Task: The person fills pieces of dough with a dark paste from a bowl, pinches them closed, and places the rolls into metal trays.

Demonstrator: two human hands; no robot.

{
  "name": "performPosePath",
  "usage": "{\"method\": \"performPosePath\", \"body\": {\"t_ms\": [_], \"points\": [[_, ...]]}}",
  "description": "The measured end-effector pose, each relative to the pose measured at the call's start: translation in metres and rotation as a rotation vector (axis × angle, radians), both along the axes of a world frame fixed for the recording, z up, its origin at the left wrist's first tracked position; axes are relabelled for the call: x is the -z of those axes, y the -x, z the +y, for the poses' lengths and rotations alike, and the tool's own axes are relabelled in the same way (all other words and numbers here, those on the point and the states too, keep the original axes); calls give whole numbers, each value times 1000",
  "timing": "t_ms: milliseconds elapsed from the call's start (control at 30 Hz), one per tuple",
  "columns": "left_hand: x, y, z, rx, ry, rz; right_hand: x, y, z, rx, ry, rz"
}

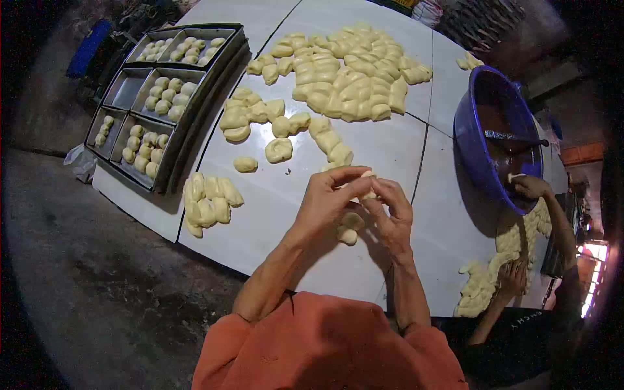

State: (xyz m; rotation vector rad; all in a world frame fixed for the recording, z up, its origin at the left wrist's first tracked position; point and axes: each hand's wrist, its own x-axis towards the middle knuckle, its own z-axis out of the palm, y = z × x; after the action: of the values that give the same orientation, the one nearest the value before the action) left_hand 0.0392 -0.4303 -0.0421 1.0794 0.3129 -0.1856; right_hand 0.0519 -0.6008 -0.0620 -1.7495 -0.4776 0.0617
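Note:
Both my hands meet over the white tabletop [260,201], fingers closed on one small piece of pale dough [369,184]. My left hand [331,195] grips it from one side, and my right hand [391,211] from the other. Most of that piece is hidden by the fingers. Just below them a couple of dough lumps [350,231] lie on the table. A short strip of joined dough [331,142] rests beyond my fingertips. Nearby are a round lump [279,150] and a smaller one [246,164].
A dark compartmented tray [242,49] holding dough balls stands at the left. Many dough pieces [351,75] cover the far table; another cluster [209,201] lies near the left edge. At right, a co-worker's hand [530,187] reaches into a purple basin [465,130]; the other hand [513,278] touches dough.

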Motion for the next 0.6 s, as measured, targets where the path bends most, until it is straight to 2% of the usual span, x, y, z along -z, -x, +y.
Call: {"method": "performPosePath", "body": {"t_ms": [67, 200, 233, 333, 367, 433, 500, 567, 600], "points": [[1, 3, -2, 35, -8, -29, 16, -4, -3, 36, -96, -99], [8, 8, 2, 81, 40, -14, 2, 6, 23, 258, -232, -39], [10, 9, 2, 94, 56, -14, 7, 8, 25, 251, -318, 46], [16, 15, 1, 159, 96, 27, 17, 2, 16, 166, -109, -147], [12, 18, -2, 163, 123, 32, 17, 3, 19, 286, -114, -116], [15, 25, -4, 167, 177, 27, 21, 2, 16, 288, -97, -88], [18, 28, -4, 203, 5, 15, 25, 3, 12, 268, -16, -49], [9, 28, 1, 238, -156, 76, 17, 11, 7, 227, -82, 161], [14, 31, 1, 184, -146, 47, 12, 16, 6, 207, -116, 266]]}}
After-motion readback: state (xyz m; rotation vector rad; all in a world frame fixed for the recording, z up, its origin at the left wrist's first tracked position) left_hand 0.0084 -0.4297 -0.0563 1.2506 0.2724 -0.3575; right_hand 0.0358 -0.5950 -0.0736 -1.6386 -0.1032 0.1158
